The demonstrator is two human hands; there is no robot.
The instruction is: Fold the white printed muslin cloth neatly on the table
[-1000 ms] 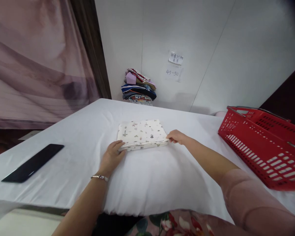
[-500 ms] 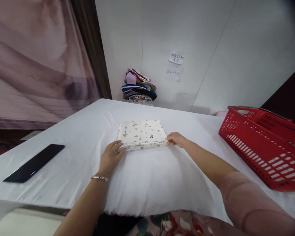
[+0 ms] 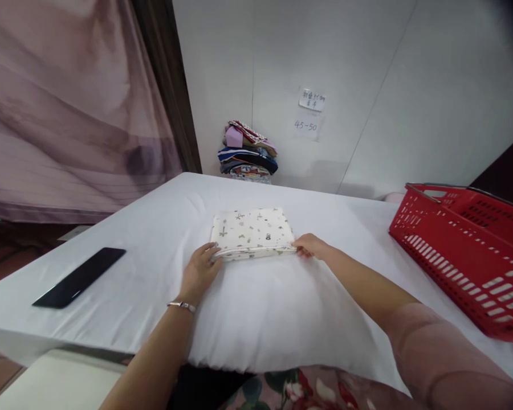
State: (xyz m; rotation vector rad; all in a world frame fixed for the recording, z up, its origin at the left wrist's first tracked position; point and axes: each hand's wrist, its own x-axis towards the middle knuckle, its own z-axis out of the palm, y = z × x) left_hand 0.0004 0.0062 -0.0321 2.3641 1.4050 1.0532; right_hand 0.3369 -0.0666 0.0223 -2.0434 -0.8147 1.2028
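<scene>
A white cloth [image 3: 253, 229] with small printed figures lies on the table, folded into a flat rectangle with several layers showing along its near edge. My left hand [image 3: 202, 266] holds the near left corner, fingers on top and the thumb by the edge. At the near right corner, my right hand [image 3: 310, 246] pinches the layers between thumb and fingers. The cloth rests on the table between both hands.
A white sheet covers the table [image 3: 154, 228]. A black flat slab [image 3: 80, 278] lies at the left, and a red plastic basket [image 3: 457, 250] stands at the right. Folded clothes [image 3: 248, 154] are stacked by the back wall. A pink curtain [image 3: 68, 102] hangs at the left.
The whole view has shifted slightly, so everything sits a little farther right in the picture. Both hands keep their hold on the cloth's near corners, and its folded shape looks the same.
</scene>
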